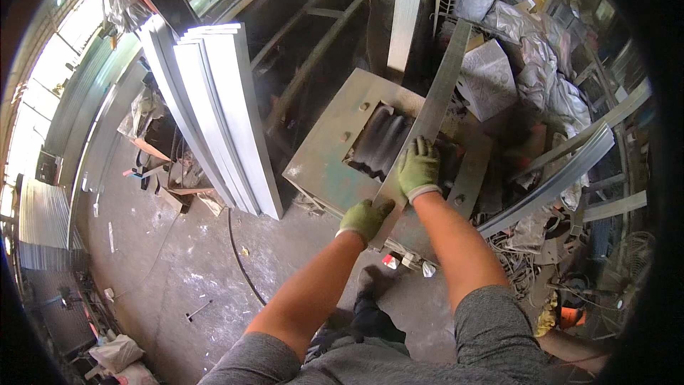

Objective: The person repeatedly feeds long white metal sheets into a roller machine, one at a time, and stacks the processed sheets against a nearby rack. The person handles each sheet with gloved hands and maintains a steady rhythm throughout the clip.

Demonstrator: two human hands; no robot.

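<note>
A long flat grey metal strip point(436, 103) lies slanted across the top of a grey-green machine table point(324, 160), passing over its dark ribbed opening point(379, 144). My left hand point(365, 218), in a green glove, grips the near end of the strip at the table's front edge. Further up the strip, my right hand point(419, 168), also in a green glove, presses flat on it next to the opening.
A stack of long pale metal channels point(214, 110) leans left of the machine. More strips point(556, 178) and crumpled plastic sheeting point(541, 71) pile up on the right. A dark cable point(242, 264) runs over the dusty concrete floor point(171, 257).
</note>
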